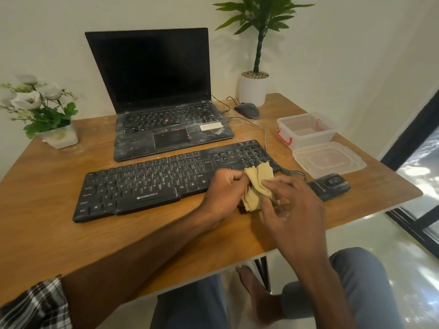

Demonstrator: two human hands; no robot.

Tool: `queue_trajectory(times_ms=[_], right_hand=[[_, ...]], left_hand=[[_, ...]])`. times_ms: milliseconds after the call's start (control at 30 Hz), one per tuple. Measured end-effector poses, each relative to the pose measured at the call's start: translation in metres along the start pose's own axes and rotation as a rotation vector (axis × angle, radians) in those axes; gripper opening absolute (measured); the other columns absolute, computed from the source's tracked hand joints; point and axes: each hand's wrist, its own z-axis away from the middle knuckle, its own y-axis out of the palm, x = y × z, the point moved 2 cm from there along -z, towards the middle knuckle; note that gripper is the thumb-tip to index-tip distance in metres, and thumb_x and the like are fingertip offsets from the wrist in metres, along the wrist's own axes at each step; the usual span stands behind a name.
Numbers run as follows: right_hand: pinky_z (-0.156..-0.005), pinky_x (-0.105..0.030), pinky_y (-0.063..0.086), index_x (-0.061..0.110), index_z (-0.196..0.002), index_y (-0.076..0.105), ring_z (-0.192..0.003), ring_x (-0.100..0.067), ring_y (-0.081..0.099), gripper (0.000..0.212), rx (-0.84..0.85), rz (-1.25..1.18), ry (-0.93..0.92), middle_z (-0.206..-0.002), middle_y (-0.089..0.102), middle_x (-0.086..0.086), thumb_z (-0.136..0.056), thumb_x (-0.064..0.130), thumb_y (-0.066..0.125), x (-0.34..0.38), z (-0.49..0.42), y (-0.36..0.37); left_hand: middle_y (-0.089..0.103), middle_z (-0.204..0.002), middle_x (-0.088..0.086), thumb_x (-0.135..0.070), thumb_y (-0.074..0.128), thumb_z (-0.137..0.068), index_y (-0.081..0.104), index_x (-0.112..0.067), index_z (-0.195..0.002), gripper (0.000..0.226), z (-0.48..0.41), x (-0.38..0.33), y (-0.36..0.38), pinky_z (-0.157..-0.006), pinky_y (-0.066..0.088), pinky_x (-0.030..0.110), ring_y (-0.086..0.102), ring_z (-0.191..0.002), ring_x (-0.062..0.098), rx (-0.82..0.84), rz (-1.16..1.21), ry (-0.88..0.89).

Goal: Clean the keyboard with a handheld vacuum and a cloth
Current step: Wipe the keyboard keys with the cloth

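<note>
A dusty black keyboard [152,179] lies across the middle of the wooden table [59,233]. A crumpled yellow cloth [257,184] sits bunched over the keyboard's front right corner. My left hand [222,193] grips the cloth from the left. My right hand [294,203] holds it from the right with fingers pinching the fabric. A small black handheld vacuum [330,186] lies on the table just right of my hands, partly hidden behind my right hand.
A dusty open laptop [166,124] stands behind the keyboard, with a mouse [247,110] and a potted plant [253,86] at the back right. A clear plastic box [306,131] and its lid [329,160] lie at the right. A flower pot [59,138] stands at the left.
</note>
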Motion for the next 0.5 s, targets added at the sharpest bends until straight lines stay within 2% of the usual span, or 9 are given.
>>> queue_trajectory(times_ms=[100, 200, 233, 300, 367, 400, 467, 500], right_hand=[[-0.083, -0.002, 0.041, 0.016, -0.118, 0.075, -0.102, 0.005, 0.054, 0.033, 0.053, 0.037, -0.04, -0.117, 0.064, 0.006, -0.085, 0.014, 0.076, -0.003, -0.002, 0.0], [-0.096, -0.018, 0.035, 0.019, -0.124, 0.071, -0.12, -0.012, 0.049, 0.033, 0.185, 0.142, -0.092, -0.132, 0.057, 0.0, -0.093, 0.028, 0.067, 0.004, 0.001, 0.005], [-0.097, -0.018, 0.03, 0.02, -0.126, 0.07, -0.123, -0.013, 0.046, 0.033, 0.219, 0.168, -0.108, -0.136, 0.054, -0.001, -0.097, 0.032, 0.061, 0.008, 0.002, 0.007], [-0.096, -0.008, 0.024, 0.022, -0.129, 0.068, -0.123, -0.006, 0.04, 0.035, 0.249, 0.15, -0.131, -0.139, 0.051, 0.002, -0.103, 0.036, 0.049, 0.012, 0.002, 0.009], [-0.096, -0.005, 0.031, 0.025, -0.123, 0.071, -0.119, 0.003, 0.045, 0.029, 0.222, 0.016, -0.091, -0.134, 0.056, 0.009, -0.103, 0.029, 0.051, 0.01, -0.001, 0.006], [-0.096, -0.009, 0.04, 0.025, -0.118, 0.074, -0.116, 0.004, 0.051, 0.024, 0.176, -0.084, -0.048, -0.128, 0.061, 0.012, -0.101, 0.023, 0.056, 0.007, -0.004, 0.003], [-0.083, -0.021, 0.057, 0.023, -0.108, 0.074, -0.104, -0.002, 0.065, 0.019, 0.064, -0.301, 0.113, -0.112, 0.069, 0.014, -0.093, 0.013, 0.069, 0.0, -0.007, -0.004], [-0.075, -0.023, 0.06, 0.023, -0.108, 0.071, -0.097, -0.004, 0.068, 0.022, 0.025, -0.379, 0.194, -0.107, 0.07, 0.014, -0.089, 0.013, 0.075, -0.002, -0.009, -0.006]], left_hand=[[0.076, -0.081, 0.016, -0.024, 0.057, -0.108, 0.078, 0.001, -0.093, 0.036, -0.003, 0.001, -0.004, -0.063, 0.055, 0.034, 0.067, -0.07, 0.02, -0.025, -0.017, 0.001], [0.063, -0.073, 0.016, -0.048, 0.048, -0.108, 0.068, 0.013, -0.088, 0.067, -0.003, -0.003, -0.004, -0.054, 0.044, 0.029, 0.057, -0.061, 0.023, -0.029, 0.046, -0.046], [0.06, -0.072, 0.015, -0.053, 0.047, -0.107, 0.069, 0.007, -0.086, 0.067, -0.002, -0.006, -0.004, -0.052, 0.043, 0.028, 0.056, -0.058, 0.022, -0.02, 0.07, -0.054], [0.063, -0.068, 0.012, -0.051, 0.054, -0.105, 0.07, -0.005, -0.077, 0.057, -0.001, -0.01, -0.005, -0.055, 0.046, 0.029, 0.058, -0.057, 0.018, 0.04, 0.078, -0.013], [0.074, -0.079, 0.016, -0.04, 0.063, -0.104, 0.077, -0.008, -0.085, 0.04, -0.002, -0.01, -0.007, -0.067, 0.053, 0.038, 0.067, -0.068, 0.025, 0.083, 0.041, 0.062], [0.077, -0.086, 0.018, -0.036, 0.063, -0.104, 0.078, -0.007, -0.094, 0.034, -0.003, -0.009, -0.009, -0.072, 0.055, 0.042, 0.071, -0.075, 0.027, 0.081, 0.009, 0.095], [0.078, -0.091, 0.013, -0.038, 0.06, -0.105, 0.078, -0.011, -0.102, 0.032, -0.005, -0.011, -0.011, -0.075, 0.058, 0.046, 0.074, -0.083, 0.026, 0.078, -0.086, 0.163], [0.077, -0.092, 0.007, -0.041, 0.06, -0.105, 0.078, -0.017, -0.1, 0.03, -0.006, -0.014, -0.012, -0.074, 0.058, 0.046, 0.073, -0.084, 0.023, 0.091, -0.146, 0.2]])
